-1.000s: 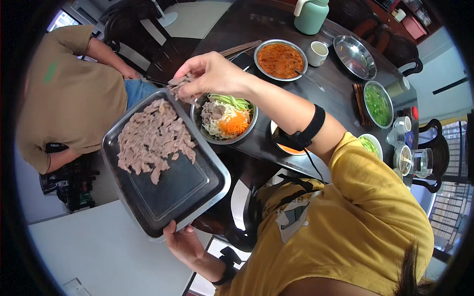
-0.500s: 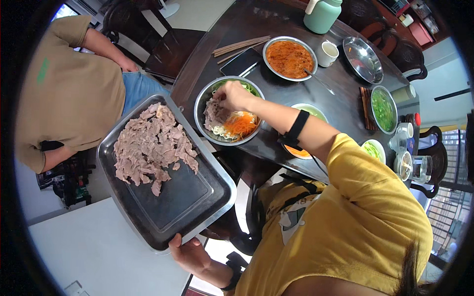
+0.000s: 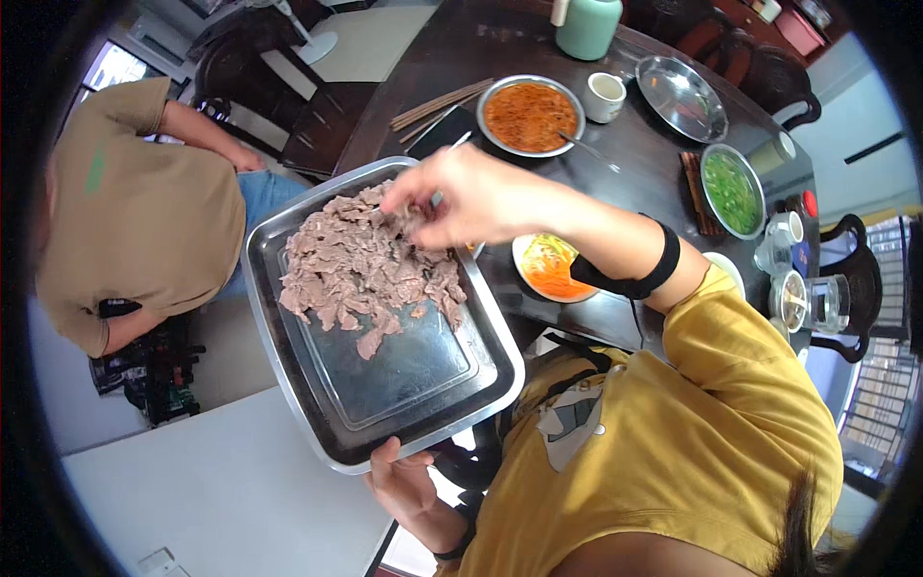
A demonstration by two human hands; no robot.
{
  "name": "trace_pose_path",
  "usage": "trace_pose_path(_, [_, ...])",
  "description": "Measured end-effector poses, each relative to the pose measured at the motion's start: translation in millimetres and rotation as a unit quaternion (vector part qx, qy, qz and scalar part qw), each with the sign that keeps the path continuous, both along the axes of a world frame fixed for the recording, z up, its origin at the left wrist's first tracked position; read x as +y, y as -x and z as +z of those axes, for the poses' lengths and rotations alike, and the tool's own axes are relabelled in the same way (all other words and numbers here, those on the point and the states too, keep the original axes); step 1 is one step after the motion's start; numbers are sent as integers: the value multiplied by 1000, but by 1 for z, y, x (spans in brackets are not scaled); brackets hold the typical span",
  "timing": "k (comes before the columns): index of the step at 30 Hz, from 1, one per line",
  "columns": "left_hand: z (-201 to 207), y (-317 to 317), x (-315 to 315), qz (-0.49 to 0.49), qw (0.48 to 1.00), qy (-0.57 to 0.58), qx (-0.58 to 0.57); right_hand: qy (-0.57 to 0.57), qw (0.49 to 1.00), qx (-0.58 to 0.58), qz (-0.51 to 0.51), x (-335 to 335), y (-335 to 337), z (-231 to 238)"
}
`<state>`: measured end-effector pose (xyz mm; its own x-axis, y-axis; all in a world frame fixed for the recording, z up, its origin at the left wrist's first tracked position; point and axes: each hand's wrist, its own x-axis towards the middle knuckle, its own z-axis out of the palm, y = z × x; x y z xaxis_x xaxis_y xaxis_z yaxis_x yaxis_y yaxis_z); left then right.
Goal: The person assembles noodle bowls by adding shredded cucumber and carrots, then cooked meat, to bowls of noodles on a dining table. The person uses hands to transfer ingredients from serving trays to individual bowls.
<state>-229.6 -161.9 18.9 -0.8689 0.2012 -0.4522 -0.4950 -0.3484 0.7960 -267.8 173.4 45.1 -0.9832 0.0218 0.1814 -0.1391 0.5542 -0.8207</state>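
Observation:
A rectangular metal tray (image 3: 394, 380) is held tilted at the table's left edge, with my left hand (image 3: 404, 484) gripping its near rim, thumb on top. Thin slices of cooked meat (image 3: 351, 264) lie heaped over the tray's far half. My right hand (image 3: 471, 200) reaches across to the heap from the right, its fingers and thumb curled around some meat slices. The tray and my right hand hide almost all of the mixing bowl behind them. To the right, under my forearm, is a bowl of shredded carrot (image 3: 553, 272) with pale green shreds.
Red sauce fills a metal bowl (image 3: 532, 117) with a spoon in it. Around it are chopsticks (image 3: 442, 101), a white cup (image 3: 604, 96), an empty steel dish (image 3: 681, 99) and a green jug (image 3: 588, 29). A bowl of chopped greens (image 3: 733, 192) stands right. A seated person (image 3: 144, 202) is at left.
My right hand has left the mixing bowl and come over to the meat. The tray has moved right and up in the picture, now covering most of that bowl.

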Motion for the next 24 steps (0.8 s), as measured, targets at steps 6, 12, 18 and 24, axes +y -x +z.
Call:
trace_pose_path(6, [-16, -38, 12, -63, 996, 26, -51, -233, 967, -86, 56, -5, -79, -8])
trace_pose_path(12, [-41, -75, 8, -71, 993, 83, -45, -235, 963, -130, -23, -29, -103, -65])
trace_pose_path(18, [-66, -105, 7, -71, 989, 129, -27, -202, 965, -94, -140, -46, -113, -120])
trace_pose_path(24, [-75, -125, 24, -13, 989, 147, -12, -171, 963, -94, -184, -48, -112, -143])
